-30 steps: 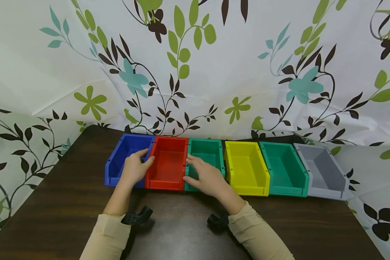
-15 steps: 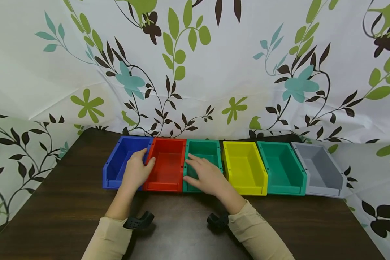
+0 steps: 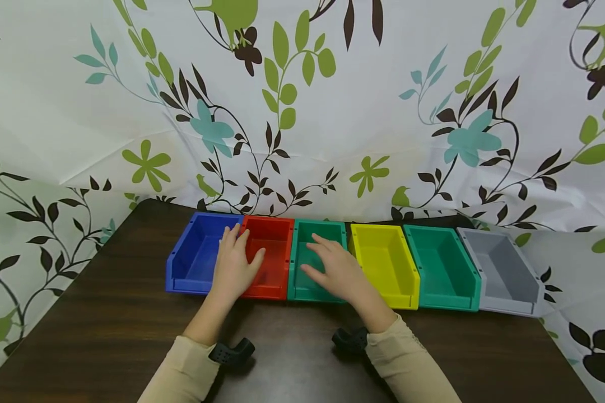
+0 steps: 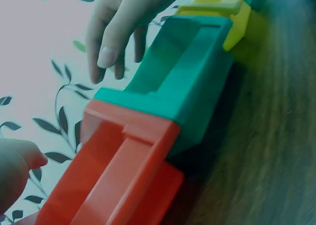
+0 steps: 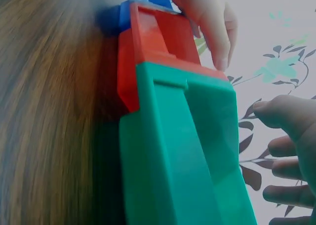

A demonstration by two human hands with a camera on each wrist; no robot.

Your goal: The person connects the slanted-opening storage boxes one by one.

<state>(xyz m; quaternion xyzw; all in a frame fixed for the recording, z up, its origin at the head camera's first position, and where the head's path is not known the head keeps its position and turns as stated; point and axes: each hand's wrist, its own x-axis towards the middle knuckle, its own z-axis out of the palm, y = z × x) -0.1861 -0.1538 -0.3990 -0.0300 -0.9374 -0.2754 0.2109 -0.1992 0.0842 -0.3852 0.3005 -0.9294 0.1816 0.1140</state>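
Note:
My left hand (image 3: pixel 232 271) hovers over the red bin (image 3: pixel 271 243) near its border with the blue bin (image 3: pixel 198 252), fingers and thumb spread and holding nothing. Above the left green bin (image 3: pixel 307 238) is my right hand (image 3: pixel 344 274), its fingers slightly bent and apart, with nothing in them. In the left wrist view, the left thumb (image 4: pixel 17 168) shows beside the red bin, clear of its rim. The right wrist view shows the right thumb and fingers (image 5: pixel 291 121) apart from the green bin's edge. No contents are visible in these bins.
A yellow bin (image 3: pixel 383 260), a second green bin (image 3: pixel 441 266) and a grey bin (image 3: pixel 504 268) continue the row rightward. All stand at the back of a dark wood table (image 3: pixel 106 313). A leaf-patterned cloth (image 3: pixel 343 123) hangs behind.
Both hands have moved to the right and lie over the bins. The left fingers have spread wider and left the blue and red border. The head view has shifted slightly; the bins stay put.

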